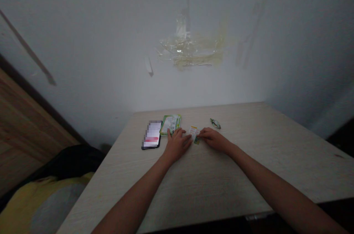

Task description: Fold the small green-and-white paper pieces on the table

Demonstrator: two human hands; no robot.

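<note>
A small white, green and yellow printed packet (194,132) lies between my hands on the table. My left hand (177,144) rests palm down with its fingers spread; its fingertips reach the packet's left side, and the thumb is by the lower edge of a larger green-and-white package (170,125). My right hand (212,139) has its fingers drawn together at the packet's right edge, pinching it. The print on the packet is too small to read. Beyond the right hand lies a small crumpled green-and-white wrapper (215,123).
A phone (152,135) with a lit, blurred screen lies left of the green package. The pale wooden table (193,189) meets a grey wall (110,42) with old clear tape (190,51) on it. Yellow and grey fabric (52,201) is below the table's left edge.
</note>
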